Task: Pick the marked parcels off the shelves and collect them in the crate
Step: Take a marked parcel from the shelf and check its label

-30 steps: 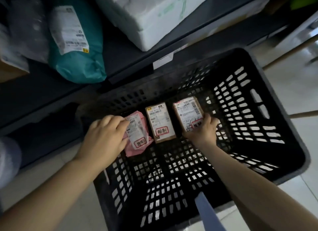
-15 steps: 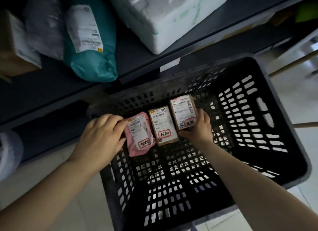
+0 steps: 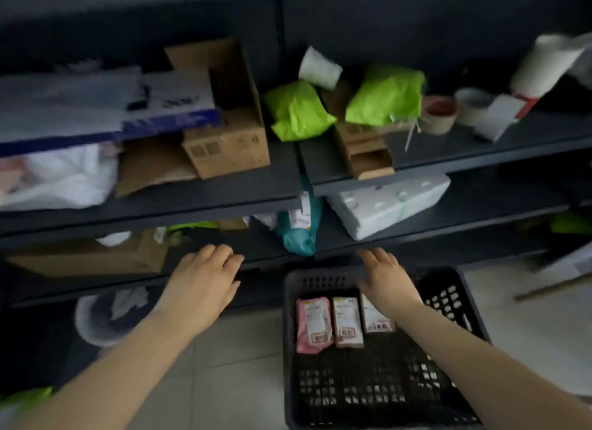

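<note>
Head view, left hand [image 3: 205,279] and right hand [image 3: 386,277] loose-fingered, empty, above crate [image 3: 320,277].

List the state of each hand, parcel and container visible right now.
crate: on the floor, holding three parcels.
pink parcel: flat, label up.
middle parcel: flat, label up.
right parcel: flat, label up.
left hand: open, empty.
right hand: open, empty, above the crate.
cardboard box: on shelf, flap raised.

Black perforated plastic crate [image 3: 290,333], matt dark shelves [image 3: 192,202], brown cardboard box [image 3: 230,147], crinkled glossy green plastic bags [image 3: 384,99], white foam box [image 3: 384,205]
</note>
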A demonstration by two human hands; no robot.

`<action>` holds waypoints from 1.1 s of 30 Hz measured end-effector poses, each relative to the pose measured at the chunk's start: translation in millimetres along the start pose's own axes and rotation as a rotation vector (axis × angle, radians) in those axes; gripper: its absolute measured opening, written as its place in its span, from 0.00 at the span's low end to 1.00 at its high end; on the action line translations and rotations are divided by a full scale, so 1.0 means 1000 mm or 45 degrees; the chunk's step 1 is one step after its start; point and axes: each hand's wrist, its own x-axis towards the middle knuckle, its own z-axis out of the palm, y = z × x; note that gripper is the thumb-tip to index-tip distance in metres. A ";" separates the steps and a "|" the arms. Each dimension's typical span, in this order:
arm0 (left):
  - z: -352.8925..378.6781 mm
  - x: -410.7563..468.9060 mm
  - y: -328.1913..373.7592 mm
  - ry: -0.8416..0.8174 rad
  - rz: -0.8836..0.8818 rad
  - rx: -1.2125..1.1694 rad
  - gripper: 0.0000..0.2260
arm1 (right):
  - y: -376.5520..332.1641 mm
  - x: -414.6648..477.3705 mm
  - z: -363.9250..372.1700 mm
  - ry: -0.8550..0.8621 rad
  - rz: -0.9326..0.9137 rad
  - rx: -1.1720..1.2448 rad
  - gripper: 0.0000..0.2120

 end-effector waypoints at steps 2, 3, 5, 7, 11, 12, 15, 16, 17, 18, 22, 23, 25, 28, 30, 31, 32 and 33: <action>-0.041 -0.024 -0.020 0.042 -0.061 0.059 0.22 | -0.040 -0.002 -0.040 0.019 -0.137 -0.048 0.26; -0.059 -0.038 -0.030 0.064 -0.096 0.085 0.21 | -0.060 -0.003 -0.057 0.036 -0.214 -0.070 0.25; -0.091 -0.067 -0.049 0.101 -0.167 0.135 0.21 | -0.101 -0.006 -0.086 0.062 -0.367 -0.125 0.25; -0.117 -0.100 -0.067 0.125 -0.256 0.180 0.21 | -0.145 -0.011 -0.112 0.081 -0.501 -0.170 0.25; -0.161 -0.179 -0.102 0.137 -0.449 0.289 0.21 | -0.239 -0.027 -0.152 0.112 -0.728 -0.231 0.26; -0.170 -0.201 -0.111 0.137 -0.500 0.319 0.21 | -0.264 -0.032 -0.159 0.126 -0.779 -0.241 0.26; -0.193 -0.268 -0.136 0.125 -0.662 0.389 0.22 | -0.338 -0.052 -0.175 0.191 -0.948 -0.259 0.28; -0.201 -0.290 -0.144 0.124 -0.718 0.407 0.23 | -0.362 -0.060 -0.178 0.195 -1.003 -0.253 0.28; -0.208 -0.311 -0.152 0.124 -0.773 0.429 0.23 | -0.386 -0.067 -0.181 0.196 -1.055 -0.243 0.28; -0.215 -0.331 -0.159 0.123 -0.826 0.452 0.23 | -0.409 -0.075 -0.183 0.199 -1.108 -0.234 0.28; -0.230 -0.404 -0.193 0.135 -1.001 0.493 0.23 | -0.496 -0.105 -0.186 0.221 -1.277 -0.231 0.27; -0.232 -0.420 -0.202 0.133 -1.033 0.496 0.23 | -0.515 -0.112 -0.183 0.226 -1.305 -0.225 0.27; -0.234 -0.449 -0.219 0.123 -1.085 0.514 0.23 | -0.551 -0.122 -0.176 0.240 -1.359 -0.206 0.27; -0.233 -0.488 -0.245 0.104 -1.142 0.541 0.24 | -0.603 -0.135 -0.162 0.235 -1.406 -0.218 0.28; -0.234 -0.513 -0.267 0.103 -1.175 0.551 0.22 | -0.638 -0.142 -0.156 0.224 -1.422 -0.222 0.30; -0.236 -0.525 -0.277 0.108 -1.196 0.554 0.20 | -0.656 -0.145 -0.153 0.228 -1.431 -0.223 0.30; -0.240 -0.537 -0.286 0.119 -1.220 0.555 0.19 | -0.673 -0.148 -0.150 0.236 -1.444 -0.221 0.30; -0.245 -0.549 -0.294 0.134 -1.243 0.559 0.19 | -0.690 -0.151 -0.148 0.240 -1.460 -0.215 0.30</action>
